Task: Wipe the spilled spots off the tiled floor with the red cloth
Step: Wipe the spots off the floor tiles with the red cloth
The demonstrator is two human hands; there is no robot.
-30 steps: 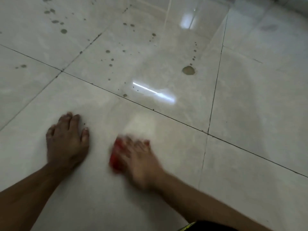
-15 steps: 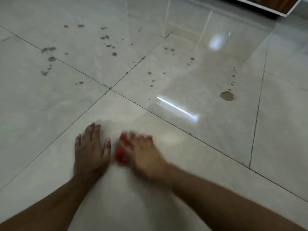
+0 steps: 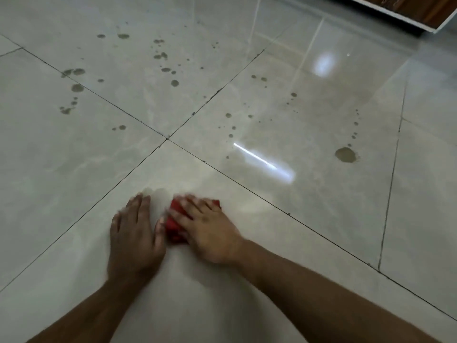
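Observation:
My right hand presses flat on the bunched red cloth, which lies on the near glossy beige tile. Its fingers are straight over the cloth, and most of the cloth is hidden beneath them. My left hand rests flat on the floor just left of the cloth, fingers spread, its thumb almost touching the red fabric. Several brownish spilled spots dot the tiles further away. A larger round spot lies to the far right.
Dark grout lines cross at a joint ahead of my hands. A wooden furniture base with white trim stands at the top right. A bright light streak reflects off the tile right of centre.
My right hand has slid the cloth left until it sits beside my left hand. The view has tilted up and shifted, bringing more spots and the furniture edge into sight.

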